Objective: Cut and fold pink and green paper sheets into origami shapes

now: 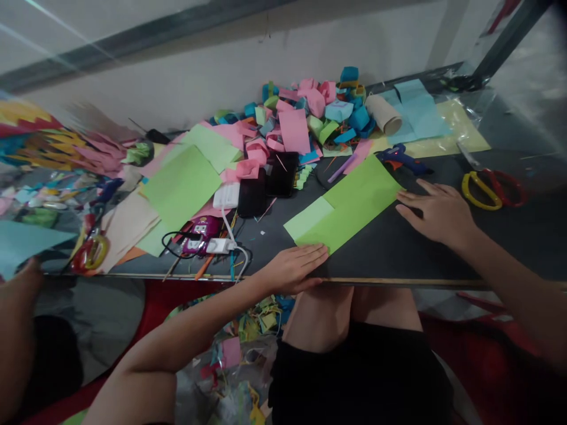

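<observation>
A long sheet of bright green paper [358,203] lies slantwise on the dark table in front of me. At its left end a paler green piece [310,221] shows, either a folded part or a second sheet; I cannot tell which. My left hand [295,268] rests by the table's front edge, its outstretched fingers flat on the paper's near corner. At the right end, my right hand [438,212] is open, fingers spread, with the tips at the paper's edge. A blue glue gun [405,159] lies just beyond the right hand, and scissors with yellow and red handles [491,189] sit to its right.
Folded paper pieces [310,112] are heaped at the back near a cardboard tube [383,114]. Phones [252,195], a purple power strip [201,233] with cables, and stacked green sheets [183,183] lie left. Another person's hand [20,283] holds light-blue paper at far left.
</observation>
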A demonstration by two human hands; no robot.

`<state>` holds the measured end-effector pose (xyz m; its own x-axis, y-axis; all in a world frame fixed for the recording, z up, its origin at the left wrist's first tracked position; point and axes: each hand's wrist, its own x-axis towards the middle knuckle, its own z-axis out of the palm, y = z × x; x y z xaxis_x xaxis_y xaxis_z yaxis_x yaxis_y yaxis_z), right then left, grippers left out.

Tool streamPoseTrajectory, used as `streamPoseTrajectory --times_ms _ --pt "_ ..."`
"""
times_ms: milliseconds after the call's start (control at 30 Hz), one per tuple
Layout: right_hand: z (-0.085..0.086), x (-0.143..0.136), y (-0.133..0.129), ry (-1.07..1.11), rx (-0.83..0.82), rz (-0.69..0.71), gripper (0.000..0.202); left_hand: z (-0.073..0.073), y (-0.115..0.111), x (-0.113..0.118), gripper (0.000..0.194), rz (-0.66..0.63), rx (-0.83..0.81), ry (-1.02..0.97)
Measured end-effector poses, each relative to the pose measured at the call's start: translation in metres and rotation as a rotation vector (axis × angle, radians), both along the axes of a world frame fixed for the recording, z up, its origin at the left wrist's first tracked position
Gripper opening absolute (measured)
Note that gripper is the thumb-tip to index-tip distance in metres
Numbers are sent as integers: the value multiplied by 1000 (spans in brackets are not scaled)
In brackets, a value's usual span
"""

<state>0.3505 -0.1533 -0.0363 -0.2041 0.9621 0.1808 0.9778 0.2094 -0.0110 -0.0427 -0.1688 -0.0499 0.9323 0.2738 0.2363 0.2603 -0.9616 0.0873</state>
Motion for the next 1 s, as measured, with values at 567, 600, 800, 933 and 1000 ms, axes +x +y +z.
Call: streamPoseTrajectory --times_ms 567,600,800,933,1000 --pt "-16 -99 -44 272 -172 681 50 -14 -15 -1 68 82 59 43" --pt "-15 -90 -38 269 -190 653 49 -14 -18 -2 69 95 63 40" --pt "-8 -8 -1 207 -265 407 53 -13 -31 -13 66 139 80 -11" --pt "-5 31 9 158 -264 233 61 -19 -30 -18 68 123 73 -26" --pt "-1 38 12 119 -246 206 61 -21 -29 -19 66 113 71 -35"
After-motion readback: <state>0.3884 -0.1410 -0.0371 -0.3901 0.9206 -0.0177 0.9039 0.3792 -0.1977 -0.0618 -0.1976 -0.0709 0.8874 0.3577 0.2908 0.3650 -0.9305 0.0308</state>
